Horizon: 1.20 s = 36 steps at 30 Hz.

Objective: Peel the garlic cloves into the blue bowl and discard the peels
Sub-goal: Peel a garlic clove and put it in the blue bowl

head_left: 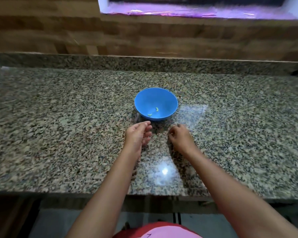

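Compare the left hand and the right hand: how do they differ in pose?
The left hand stands on edge, palm facing inward; the right hand shows its back, palm down. The left hand's fingers are loosely straight and hold nothing; the right hand's curl toward the counter, and blur hides whether they pinch something. Both hover near the blue bowl without touching it.

Both forearms reach in over the counter's (pixel 58 138) near edge. The left hand (pixel 138 134) is loosely open, palm inward. The right hand (pixel 180 137) is knuckles-up, fingers curled under, blurred.
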Each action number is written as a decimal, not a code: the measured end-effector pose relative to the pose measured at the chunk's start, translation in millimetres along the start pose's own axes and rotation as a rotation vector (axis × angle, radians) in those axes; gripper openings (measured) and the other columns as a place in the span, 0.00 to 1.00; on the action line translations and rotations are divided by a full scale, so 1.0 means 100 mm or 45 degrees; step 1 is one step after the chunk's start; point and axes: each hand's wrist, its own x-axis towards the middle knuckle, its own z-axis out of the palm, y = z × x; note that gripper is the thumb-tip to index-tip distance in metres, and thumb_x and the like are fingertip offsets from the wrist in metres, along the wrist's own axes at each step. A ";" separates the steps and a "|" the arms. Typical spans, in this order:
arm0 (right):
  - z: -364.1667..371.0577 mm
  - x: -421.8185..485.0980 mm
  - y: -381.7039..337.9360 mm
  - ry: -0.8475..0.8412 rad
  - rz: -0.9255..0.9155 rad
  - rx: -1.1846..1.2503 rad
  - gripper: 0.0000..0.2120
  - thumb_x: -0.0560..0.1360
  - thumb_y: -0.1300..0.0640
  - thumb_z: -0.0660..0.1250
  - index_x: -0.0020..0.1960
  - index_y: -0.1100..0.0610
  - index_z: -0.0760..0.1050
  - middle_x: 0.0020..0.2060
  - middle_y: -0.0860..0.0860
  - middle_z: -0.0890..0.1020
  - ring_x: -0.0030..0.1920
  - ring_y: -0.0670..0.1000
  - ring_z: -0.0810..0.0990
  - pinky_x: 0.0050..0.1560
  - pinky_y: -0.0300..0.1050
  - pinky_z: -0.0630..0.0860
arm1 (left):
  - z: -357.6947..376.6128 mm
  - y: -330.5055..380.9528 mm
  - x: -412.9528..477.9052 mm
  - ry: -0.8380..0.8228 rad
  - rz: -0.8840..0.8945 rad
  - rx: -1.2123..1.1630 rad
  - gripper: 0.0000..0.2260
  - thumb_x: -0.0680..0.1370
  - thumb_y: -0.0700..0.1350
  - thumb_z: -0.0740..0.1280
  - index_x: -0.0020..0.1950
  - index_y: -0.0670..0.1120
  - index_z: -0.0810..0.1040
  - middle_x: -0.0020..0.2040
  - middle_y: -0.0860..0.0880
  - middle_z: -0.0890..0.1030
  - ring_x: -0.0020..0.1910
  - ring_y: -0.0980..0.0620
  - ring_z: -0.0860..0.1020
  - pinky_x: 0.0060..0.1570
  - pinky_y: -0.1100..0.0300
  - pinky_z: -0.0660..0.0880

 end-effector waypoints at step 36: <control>0.41 -0.54 -0.59 -0.049 -0.097 0.118 0.07 0.78 0.57 0.62 0.47 0.62 0.73 0.43 0.55 0.77 0.44 0.55 0.75 0.44 0.48 0.70 | -0.75 -0.45 -0.17 -0.014 0.653 1.028 0.10 0.79 0.42 0.61 0.58 0.47 0.78 0.53 0.51 0.78 0.45 0.56 0.75 0.41 0.67 0.72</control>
